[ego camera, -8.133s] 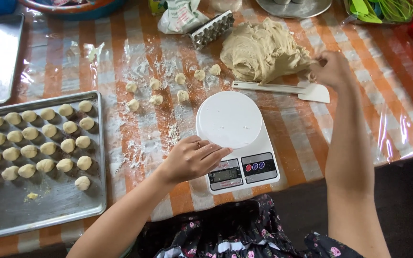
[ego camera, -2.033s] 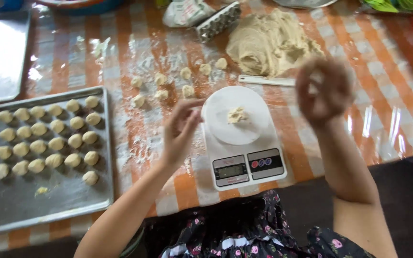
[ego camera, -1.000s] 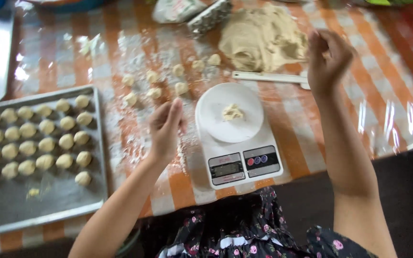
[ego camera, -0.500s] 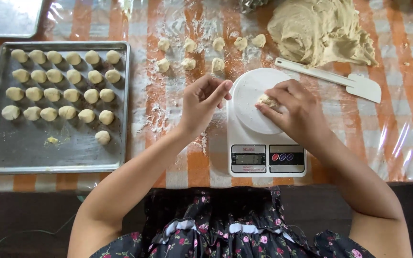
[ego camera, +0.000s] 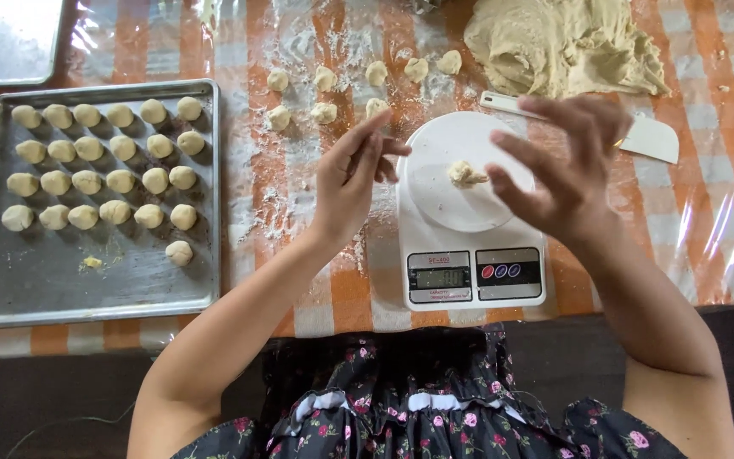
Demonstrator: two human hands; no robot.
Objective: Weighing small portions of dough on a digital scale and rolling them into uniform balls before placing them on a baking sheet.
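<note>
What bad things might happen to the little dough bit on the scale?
The dough piece sits loose on the scale, and both the left hand and right hand hover close, so a bump might knock it off. The scale stands near the table edge, so a nudge might tip it.

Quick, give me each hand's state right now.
Left hand: open, fingers straight, holding nothing, beside the white scale.
Right hand: open, fingers spread, empty, above the scale near the dough piece.
</note>
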